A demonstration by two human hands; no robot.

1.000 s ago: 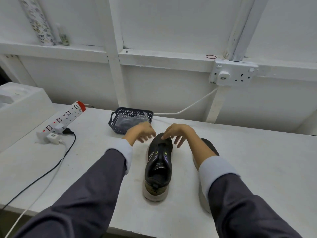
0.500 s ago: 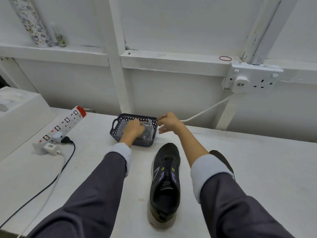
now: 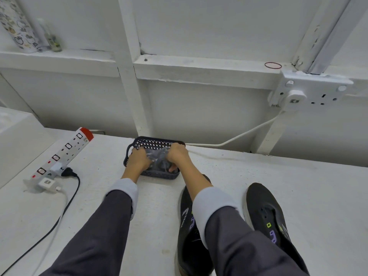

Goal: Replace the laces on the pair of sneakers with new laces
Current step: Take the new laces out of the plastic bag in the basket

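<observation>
Left hand [image 3: 139, 159]: fingers curled down into the clear plastic bag [image 3: 158, 156], gripping its left end. Right hand [image 3: 178, 155]: also curled, clamped on the bag's right end, thumb showing low at the front. The 2 hands are apart, with the bag bunched between them. Bag contents are dark; can't tell what they are. No readable writing on the bag.

The bag sits inside the dark perforated basket [image 3: 159, 174], with both hands inside its rim.

Inner sneaker [image 3: 186, 226] is on the table [image 3: 298, 186] just in front of the basket, partly under the right forearm. It is black with a white side mark I can't read. Outer sneaker [image 3: 264, 208] is front-right of the basket, with green and purple lace loops.

Power strip [image 3: 59, 156] lies left of the basket. Wall socket [image 3: 310, 92] is up to the basket's right.
</observation>
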